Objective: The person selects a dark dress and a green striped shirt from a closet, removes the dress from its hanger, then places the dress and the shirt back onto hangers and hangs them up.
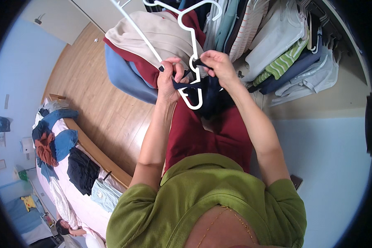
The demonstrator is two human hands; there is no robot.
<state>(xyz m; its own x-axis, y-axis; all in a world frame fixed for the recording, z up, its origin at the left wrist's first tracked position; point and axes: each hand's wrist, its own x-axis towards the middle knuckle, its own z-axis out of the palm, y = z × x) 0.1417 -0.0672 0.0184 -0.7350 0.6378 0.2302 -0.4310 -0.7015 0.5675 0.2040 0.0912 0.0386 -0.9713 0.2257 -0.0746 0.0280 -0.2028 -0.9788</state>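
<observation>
My left hand [169,79] grips a dark navy strap by a long white bar [139,37], whose lower end meets my fingers. To its right, my right hand [217,66] pinches another part of the dark strap [199,63] at a loop of the white plastic hanger [194,43]. The hanger passes between both hands, and its lower looped end rests before my red trousers [189,133]. Below my right hand hangs a dark navy garment [210,96], bunched, so its full shape cannot be made out. Whether bar and hanger are one piece is unclear.
Clothes hang in the wardrobe, among them a green striped garment [279,63]. Beige cloth [155,29] lies over red and blue fabric [124,77] ahead. At left, a bed [107,167] bears several garments, including a black one [82,170]. A person [63,228] lies there.
</observation>
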